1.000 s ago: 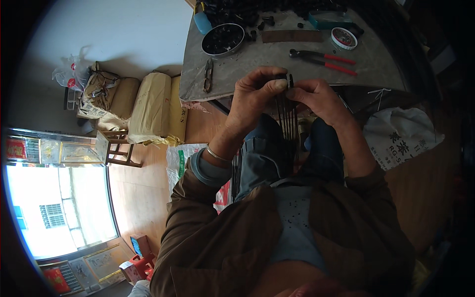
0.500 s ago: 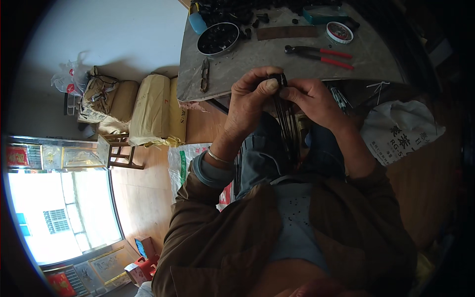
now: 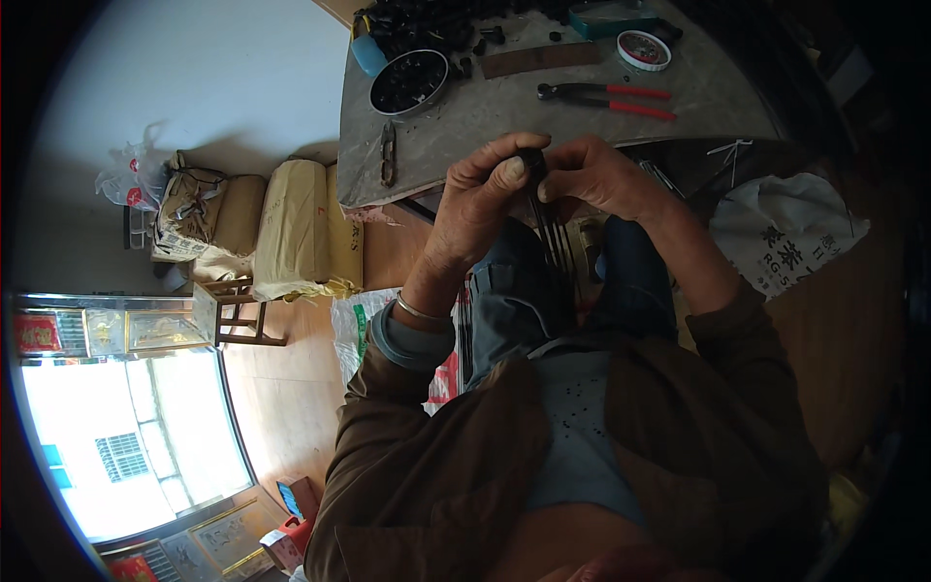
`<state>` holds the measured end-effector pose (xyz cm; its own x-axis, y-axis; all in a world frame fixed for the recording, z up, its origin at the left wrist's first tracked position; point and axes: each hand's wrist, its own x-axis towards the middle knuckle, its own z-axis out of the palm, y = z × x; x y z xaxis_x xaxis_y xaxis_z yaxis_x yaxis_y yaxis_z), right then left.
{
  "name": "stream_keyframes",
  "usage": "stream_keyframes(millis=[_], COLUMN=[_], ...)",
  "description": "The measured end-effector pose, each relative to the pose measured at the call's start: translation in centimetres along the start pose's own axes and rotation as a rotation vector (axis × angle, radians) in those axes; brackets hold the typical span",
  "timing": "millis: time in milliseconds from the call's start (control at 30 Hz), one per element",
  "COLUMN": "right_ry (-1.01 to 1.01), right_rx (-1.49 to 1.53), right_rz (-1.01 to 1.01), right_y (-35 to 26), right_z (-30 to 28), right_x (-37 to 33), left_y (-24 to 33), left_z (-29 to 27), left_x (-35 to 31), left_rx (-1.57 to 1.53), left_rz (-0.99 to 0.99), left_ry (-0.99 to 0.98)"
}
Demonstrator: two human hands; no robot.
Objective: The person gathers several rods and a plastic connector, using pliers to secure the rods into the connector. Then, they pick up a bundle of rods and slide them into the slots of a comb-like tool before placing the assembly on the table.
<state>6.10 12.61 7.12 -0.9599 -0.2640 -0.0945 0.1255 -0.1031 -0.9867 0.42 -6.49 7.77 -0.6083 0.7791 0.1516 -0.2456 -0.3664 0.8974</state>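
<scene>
Above my knees, my left hand (image 3: 482, 194) is closed around the top of a bundle of thin dark rods (image 3: 555, 238), its thumb pressed near a black end piece. The rods hang down between my legs, close together. My right hand (image 3: 599, 179) is closed at the same top end, fingertips pinching against the bundle; its fingers partly hide what they grip. Beyond my hands, pincers with red handles (image 3: 621, 100) and small dark pliers (image 3: 388, 153) lie on the grey table (image 3: 456, 121).
On the table stand a bowl (image 3: 373, 100) of small black parts, a flat brown strip (image 3: 541, 60), a round white tin (image 3: 644, 50) and a teal box (image 3: 611, 19). A white sack (image 3: 786, 233) is at right. Wrapped packages (image 3: 291, 218) and a wooden stool (image 3: 233, 310) are at left.
My hands stay on the bundle's top and have shifted slightly left in view. The right fingers have changed position at the top end. The whole view has shifted a little.
</scene>
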Motion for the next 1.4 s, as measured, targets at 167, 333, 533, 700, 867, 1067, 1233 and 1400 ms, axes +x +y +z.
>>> stream_keyframes(millis=[167, 333, 533, 700, 867, 1067, 1233, 1400], right_ry=[0.034, 0.360, 0.370, 0.376, 0.256, 0.247, 0.048, 0.055], right_rx=[0.052, -0.196, -0.234, -0.390, -0.328, -0.007, 0.026, 0.019], right_rz=[-0.005, -0.072, -0.040, -0.187, -0.168, -0.157, -0.092, -0.091], right_y=[-0.3, 1.0, 1.2, 0.8, 0.8, 2.0, 3.2, 2.4], right_z=[0.8, 1.9, 1.8, 2.9, 1.9, 2.4, 1.7, 2.7], right_x=[-0.1, 1.6, 2.2, 1.8, 0.9, 1.6, 1.8, 0.9], left_y=[0.1, -2.3, -0.7, 0.5, 1.7, 1.6, 1.8, 3.4], left_z=[1.1, 2.1, 2.4, 1.7, 1.8, 1.4, 0.7, -0.1], left_x=[0.1, 2.0, 1.6, 1.3, 0.1, -0.2, -0.3, -1.0], left_rx=[0.052, 0.245, 0.840, 0.902, 0.871, 1.033, 1.100, 0.703], left_rz=[-0.011, 0.226, 0.278, 0.166, 0.162, 0.290, 0.285, 0.055], left_ry=[0.022, 0.548, 0.626, 0.549, 0.522, 0.453, 0.366, 0.067])
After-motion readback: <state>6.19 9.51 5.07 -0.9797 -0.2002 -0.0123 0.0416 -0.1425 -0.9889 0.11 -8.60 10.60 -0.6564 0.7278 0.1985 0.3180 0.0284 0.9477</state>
